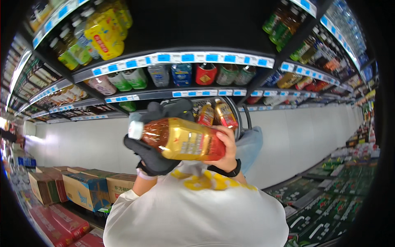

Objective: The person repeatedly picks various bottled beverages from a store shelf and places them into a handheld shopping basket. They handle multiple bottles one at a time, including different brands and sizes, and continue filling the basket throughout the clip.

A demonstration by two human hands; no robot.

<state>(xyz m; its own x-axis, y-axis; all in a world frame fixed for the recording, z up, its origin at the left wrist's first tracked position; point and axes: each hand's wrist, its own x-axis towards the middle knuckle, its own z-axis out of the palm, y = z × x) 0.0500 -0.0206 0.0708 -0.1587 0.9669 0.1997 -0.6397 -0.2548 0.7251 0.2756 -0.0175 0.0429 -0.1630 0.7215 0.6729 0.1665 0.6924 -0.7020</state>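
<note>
Sideways between both hands lies a large clear plastic bottle of amber drink with a gold-and-red label and white cap (pixel 181 142), cap pointing left, held up in front of the shelves. The left hand in a dark grey glove (pixel 154 158) cups it from below near the neck; the bare right hand (pixel 226 150), a black band at its wrist, is closed around the base end. Both are clamped on it. Full, it probably weighs a fair bit, and its smooth label could slip, so the grip at both ends looks sound. Just behind stand two smaller bottles of the same amber drink (pixel 216 114); brown cardboard boxes (pixel 86 187) sit low on the left.
</note>
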